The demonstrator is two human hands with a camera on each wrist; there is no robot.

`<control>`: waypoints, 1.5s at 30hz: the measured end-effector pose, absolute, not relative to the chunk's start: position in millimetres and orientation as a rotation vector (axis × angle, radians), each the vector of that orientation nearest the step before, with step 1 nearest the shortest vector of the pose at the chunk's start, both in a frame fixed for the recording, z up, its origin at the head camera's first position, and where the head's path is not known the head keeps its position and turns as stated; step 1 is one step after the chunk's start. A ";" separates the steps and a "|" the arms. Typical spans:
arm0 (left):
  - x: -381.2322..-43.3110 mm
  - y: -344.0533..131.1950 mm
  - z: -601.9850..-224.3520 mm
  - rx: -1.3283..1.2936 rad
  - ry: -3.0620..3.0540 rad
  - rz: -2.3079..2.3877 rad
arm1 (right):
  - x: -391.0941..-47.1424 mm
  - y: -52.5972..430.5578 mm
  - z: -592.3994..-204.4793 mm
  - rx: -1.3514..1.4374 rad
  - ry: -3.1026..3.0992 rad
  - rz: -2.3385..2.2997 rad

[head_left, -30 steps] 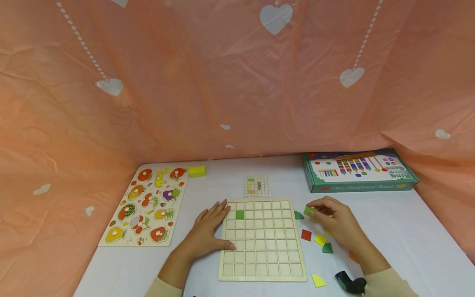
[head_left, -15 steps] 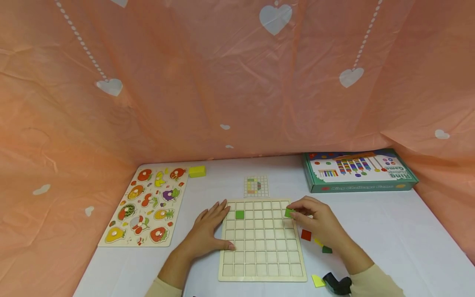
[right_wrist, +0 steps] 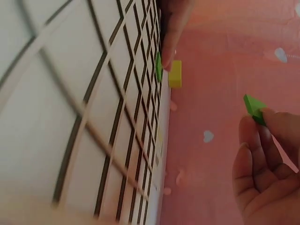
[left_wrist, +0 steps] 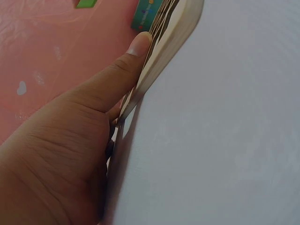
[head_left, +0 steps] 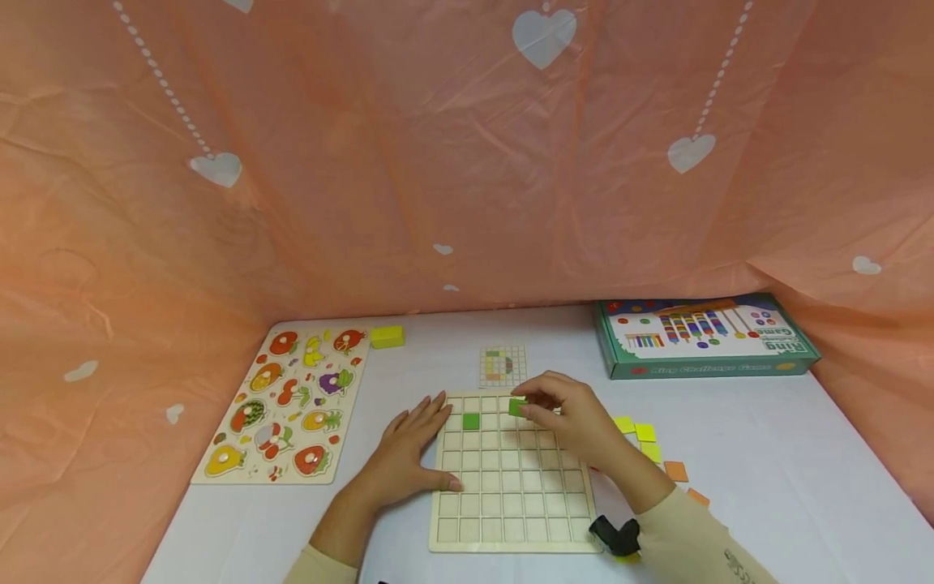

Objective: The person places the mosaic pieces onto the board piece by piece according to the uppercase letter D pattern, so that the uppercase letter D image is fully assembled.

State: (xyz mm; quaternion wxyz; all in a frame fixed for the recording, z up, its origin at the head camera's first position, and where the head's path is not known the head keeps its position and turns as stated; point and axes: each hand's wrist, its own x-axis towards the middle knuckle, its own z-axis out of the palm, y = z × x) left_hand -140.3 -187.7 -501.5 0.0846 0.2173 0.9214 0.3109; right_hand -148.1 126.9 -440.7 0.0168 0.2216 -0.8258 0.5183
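A pale wooden grid board lies at the middle of the table. One green square tile sits in a cell near its upper left. My left hand rests on the board's left side, fingers spread along the edge, with the thumb over the rim. Above the upper part of the grid, my right hand pinches a second green square tile between thumb and fingertips. In the right wrist view that tile is held apart from the board.
Behind the board lies a small pattern card. A fruit puzzle and yellow block stand left, a green game box back right. Yellow tiles and orange tiles lie right, partly behind my forearm. A black device hangs at my right wrist.
My right hand has carried the green tile leftward from the table right of the board to above the grid. The left hand has stayed in place.
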 end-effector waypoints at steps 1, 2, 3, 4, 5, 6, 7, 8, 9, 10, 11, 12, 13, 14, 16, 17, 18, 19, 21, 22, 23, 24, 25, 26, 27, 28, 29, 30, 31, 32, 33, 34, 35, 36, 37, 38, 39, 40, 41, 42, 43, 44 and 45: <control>-140.3 -187.6 -501.3 0.651 2.752 0.933 | -149.4 123.0 -440.8 0.695 -2.570 1.608; -140.1 -187.7 -501.1 0.648 2.751 0.932 | -150.6 119.2 -440.6 0.711 -2.565 1.613; -140.1 -187.7 -500.9 0.651 2.751 0.936 | -151.8 115.7 -441.1 0.725 -2.563 1.609; -140.2 -187.8 -501.0 0.652 2.754 0.932 | -153.2 112.3 -441.8 0.741 -2.560 1.605; -140.1 -188.1 -501.0 0.651 2.754 0.929 | -154.8 109.3 -443.4 0.755 -2.561 1.601; -140.2 -188.4 -501.5 0.651 2.755 0.928 | -156.4 106.4 -445.1 0.771 -2.563 1.593; -140.3 -188.7 -501.7 0.650 2.755 0.924 | -158.0 103.8 -447.0 0.778 -2.573 1.588; -140.3 -189.1 -501.7 0.646 2.752 0.919 | -159.7 101.3 -449.3 0.780 -2.586 1.583; -140.3 -189.4 -501.9 0.645 2.752 0.918 | -161.1 99.1 -451.7 0.774 -2.608 1.576; -140.3 -189.6 -502.2 0.643 2.753 0.914 | -162.6 97.2 -453.9 0.771 -2.628 1.575; -140.4 -189.8 -502.4 0.644 2.752 0.918 | -164.1 95.6 -456.1 0.763 -2.651 1.576; -140.6 -189.7 -502.8 0.648 2.751 0.920 | -165.2 94.1 -457.9 0.753 -2.679 1.568; -140.8 -189.7 -502.9 0.650 2.751 0.916 | -166.3 92.8 -459.7 0.743 -2.707 1.564; -140.9 -189.6 -503.0 0.655 2.750 0.917 | -167.3 91.9 -461.1 0.742 -2.727 1.554; -141.2 -189.5 -503.6 0.661 2.751 0.916 | -168.9 90.2 -463.2 0.735 -2.765 1.551; -141.2 -189.5 -503.4 0.661 2.749 0.917 | -169.8 89.5 -464.0 0.734 -2.779 1.554; -141.1 -189.7 -503.2 0.660 2.748 0.917 | -170.7 88.8 -465.1 0.737 -2.790 1.548; -140.9 -189.9 -503.1 0.657 2.746 0.916 | -171.8 88.3 -466.2 0.745 -2.795 1.546; -140.6 -190.3 -503.0 0.649 2.744 0.917 | -173.7 86.9 -468.3 0.751 -2.806 1.539; -140.5 -190.4 -503.2 0.648 2.743 0.919 | -174.7 86.4 -469.7 0.760 -2.814 1.525; -140.5 -190.3 -503.4 0.647 2.742 0.921 | -175.5 85.8 -470.6 0.767 -2.825 1.503; -140.6 -190.3 -503.7 0.647 2.742 0.922 | -176.3 85.0 -472.0 0.770 -2.838 1.478; -140.6 -190.2 -503.9 0.647 2.742 0.921 | -176.8 84.4 -473.0 0.773 -2.848 1.456; -140.7 -190.1 -504.0 0.648 2.743 0.921 | -177.2 83.7 -473.7 0.771 -2.858 1.433; -140.9 -190.0 -504.2 0.649 2.744 0.919 | -177.5 83.1 -474.3 0.772 -2.866 1.403; -141.0 -189.8 -504.1 0.651 2.745 0.920 | -177.8 82.7 -474.6 0.775 -2.869 1.378; -141.2 -189.7 -504.1 0.651 2.746 0.918 | -178.0 82.3 -474.7 0.769 -2.871 1.361; -141.3 -189.7 -503.9 0.652 2.747 0.918 | -178.2 81.9 -474.9 0.765 -2.870 1.345; -141.4 -189.5 -503.8 0.653 2.750 0.918 | -178.0 82.0 -474.5 0.761 -2.869 1.331; -141.6 -189.3 -503.7 0.654 2.752 0.918 | -177.7 82.0 -474.4 0.758 -2.869 1.313; -141.5 -189.2 -503.4 0.654 2.753 0.918 | -177.4 82.0 -474.2 0.757 -2.874 1.298; -141.6 -189.1 -503.2 0.654 2.755 0.918 | -177.2 81.9 -474.2 0.755 -2.885 1.288; -141.5 -189.1 -502.7 0.653 2.756 0.918 | -176.9 81.8 -474.3 0.755 -2.897 1.279; -141.3 -189.1 -502.3 0.652 2.756 0.919 | -176.6 81.7 -474.4 0.761 -2.909 1.265; -141.3 -189.1 -501.9 0.652 2.757 0.916 | -176.1 81.5 -474.6 0.764 -2.922 1.259; -141.2 -189.1 -501.5 0.652 2.756 0.914 | -175.7 81.3 -474.8 0.771 -2.936 1.246; -141.0 -189.0 -501.2 0.653 2.757 0.911 | -175.3 81.2 -474.7 0.782 -2.947 1.239; -141.0 -188.9 -501.1 0.655 2.756 0.911 | -174.8 81.1 -474.6 0.795 -2.955 1.233; -140.9 -188.7 -501.0 0.655 2.754 0.911 | -174.0 81.0 -474.3 0.811 -2.959 1.220; -140.7 -188.6 -501.2 0.660 2.757 0.916 | -173.2 80.9 -474.0 0.823 -2.966 1.208; -140.5 -188.4 -501.4 0.664 2.758 0.921 | -172.2 80.8 -473.4 0.835 -2.973 1.196; -140.3 -188.3 -501.6 0.663 2.757 0.921 | -171.2 80.9 -472.6 0.852 -2.978 1.176; -140.2 -188.2 -501.8 0.664 2.756 0.920 | -170.0 81.1 -471.9 0.864 -2.985 1.159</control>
